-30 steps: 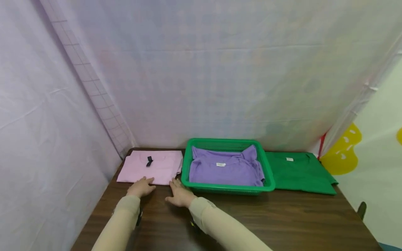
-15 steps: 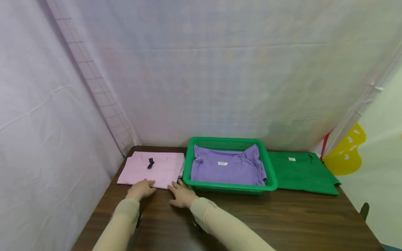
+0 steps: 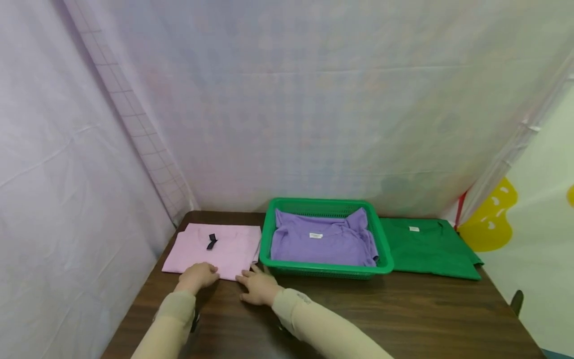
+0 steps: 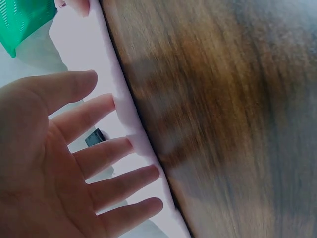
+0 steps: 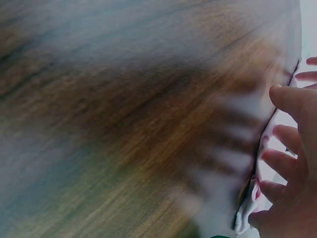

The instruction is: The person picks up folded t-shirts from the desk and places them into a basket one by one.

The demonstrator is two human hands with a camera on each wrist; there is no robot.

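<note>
A folded pink shirt (image 3: pixel 230 254) with a black neck tag lies flat at the left of the dark wooden table. At its near edge my left hand (image 3: pixel 197 277) rests on the cloth; the left wrist view shows the fingers (image 4: pixel 116 152) nearly straight and spread, their tips on the pink fabric. My right hand (image 3: pixel 259 286) touches the shirt's near right corner, fingers extended. In the right wrist view, fingertips (image 5: pixel 280 161) lie along the shirt's edge (image 5: pixel 267 171). Neither hand pinches the cloth.
Right of the pink shirt stands a green plastic basket (image 3: pixel 332 271) with a folded purple shirt (image 3: pixel 320 249) inside. Beyond it lies a folded green shirt (image 3: pixel 430 252). White curtains (image 3: pixel 287 124) hang behind and to the left of the table (image 3: pixel 381 309).
The pink shirt has slid a little toward me, away from the back of the table, with both hands on its near edge. Basket and green shirt stay in place.
</note>
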